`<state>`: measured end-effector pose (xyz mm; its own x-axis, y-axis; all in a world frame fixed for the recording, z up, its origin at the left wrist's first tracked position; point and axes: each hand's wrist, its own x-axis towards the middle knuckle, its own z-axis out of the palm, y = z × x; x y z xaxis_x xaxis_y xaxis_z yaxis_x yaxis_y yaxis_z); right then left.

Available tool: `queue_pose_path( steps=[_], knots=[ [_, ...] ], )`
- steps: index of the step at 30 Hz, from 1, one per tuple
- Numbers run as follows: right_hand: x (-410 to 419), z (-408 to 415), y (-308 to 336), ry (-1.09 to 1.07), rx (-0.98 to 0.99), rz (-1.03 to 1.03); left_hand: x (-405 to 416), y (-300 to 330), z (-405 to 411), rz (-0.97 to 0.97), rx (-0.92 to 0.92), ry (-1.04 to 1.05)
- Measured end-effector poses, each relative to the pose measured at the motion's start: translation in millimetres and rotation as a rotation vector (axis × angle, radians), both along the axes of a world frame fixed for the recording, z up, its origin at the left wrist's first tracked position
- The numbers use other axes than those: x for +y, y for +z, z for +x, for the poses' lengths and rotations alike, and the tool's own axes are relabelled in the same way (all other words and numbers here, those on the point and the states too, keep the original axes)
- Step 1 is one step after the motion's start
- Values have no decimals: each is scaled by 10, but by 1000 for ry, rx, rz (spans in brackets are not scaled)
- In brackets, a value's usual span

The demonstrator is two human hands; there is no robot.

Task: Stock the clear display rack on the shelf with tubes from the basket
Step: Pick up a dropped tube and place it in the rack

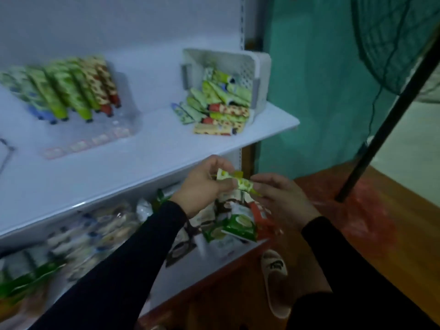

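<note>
A green tube is held between both hands below the front edge of the white shelf. My left hand grips its flat end and my right hand pinches its cap end. The clear display rack stands on the shelf's left part, with several green, blue and red-dotted tubes leaning in a row inside. A white perforated basket lies tipped on its side at the shelf's right end, and several tubes spill from it onto the shelf.
The lower shelf holds snack packets and wrapped goods. A black pole and a fan's wire guard stand to the right before a green wall. A sandalled foot is on the wooden floor.
</note>
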<state>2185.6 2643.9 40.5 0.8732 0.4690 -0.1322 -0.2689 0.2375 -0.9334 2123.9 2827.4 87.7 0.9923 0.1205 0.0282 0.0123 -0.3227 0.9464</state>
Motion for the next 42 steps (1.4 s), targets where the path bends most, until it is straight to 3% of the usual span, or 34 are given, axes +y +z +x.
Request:
queue_pose_path(
  steps=[11, 19, 24, 26, 34, 37, 42],
  knots=[
    [968, -217, 1437, 451, -732, -514, 740, 949, -632, -232, -232, 327],
    [1740, -240, 1797, 567, -893, -462, 1198, 1218, -922, -300, -271, 487],
    [2154, -154, 1817, 472, -940, -381, 1489, 1236, -907, -296, -305, 531],
    [2295, -96, 1839, 402, -958, -364, 1632, 1182, -880, -214, -285, 550],
    [2912, 275, 2023, 268, -1040, -345, 2600, 765, -990, 587, 21, 884],
    [3154, 359, 2142, 200, -1124, -361, 2868, 645, -995, 638, 158, 898],
    [3521, 509, 2408, 90, -1182, -348, 3134, 553, -862, 628, 180, 855]
  ],
)
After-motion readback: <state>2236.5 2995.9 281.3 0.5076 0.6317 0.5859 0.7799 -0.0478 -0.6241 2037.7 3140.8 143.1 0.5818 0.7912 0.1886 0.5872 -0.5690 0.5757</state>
